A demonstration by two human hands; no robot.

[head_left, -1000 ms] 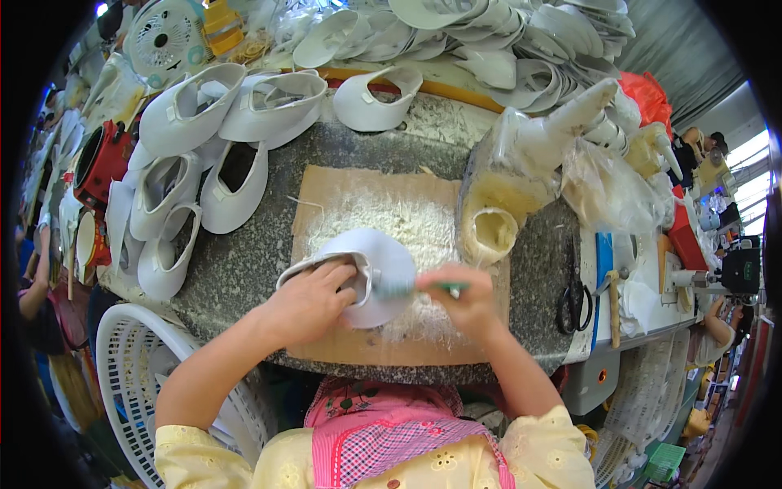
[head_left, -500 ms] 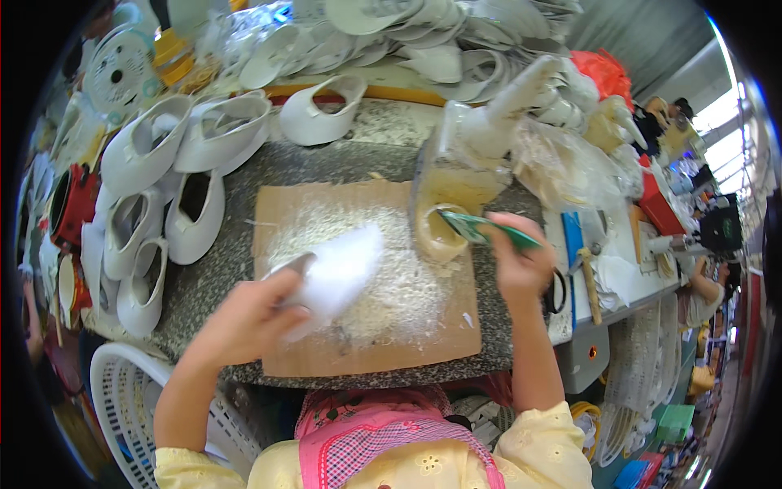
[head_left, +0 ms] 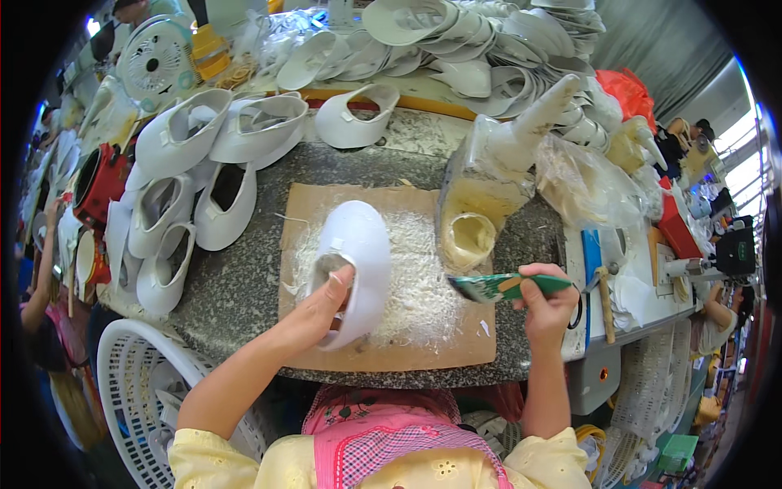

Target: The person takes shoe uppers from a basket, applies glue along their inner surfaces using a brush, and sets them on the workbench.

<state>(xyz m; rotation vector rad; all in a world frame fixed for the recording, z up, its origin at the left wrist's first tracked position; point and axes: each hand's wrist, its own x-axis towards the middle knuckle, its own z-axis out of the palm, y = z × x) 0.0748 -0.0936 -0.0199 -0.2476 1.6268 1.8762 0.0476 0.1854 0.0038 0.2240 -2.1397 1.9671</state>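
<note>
My left hand (head_left: 314, 314) is closed on a white shoe upper (head_left: 362, 236), the thumb inside its opening and the toe pointing away from me. It is held over a brown cardboard sheet (head_left: 456, 350) crusted with pale dried residue. My right hand (head_left: 547, 306) grips a flat green brush (head_left: 501, 286), its dark tip pointing left, just below the mouth of a glue pot (head_left: 456, 208). The pot is a cut-open, yellowed plastic container with cream coating round its mouth. Brush and pot look apart.
Several finished-looking white uppers (head_left: 224, 208) stand at the left, and one more (head_left: 356, 116) behind. Stacked white pieces (head_left: 407, 24) fill the back. A white basket (head_left: 122, 350) sits lower left. A wooden stick (head_left: 607, 306) and plastic bag (head_left: 582, 183) lie at the right.
The brush has come out of the pot's mouth and moved down and to the right. My left hand has turned the upper more upright, toe away from me. The whole view has shifted slightly.
</note>
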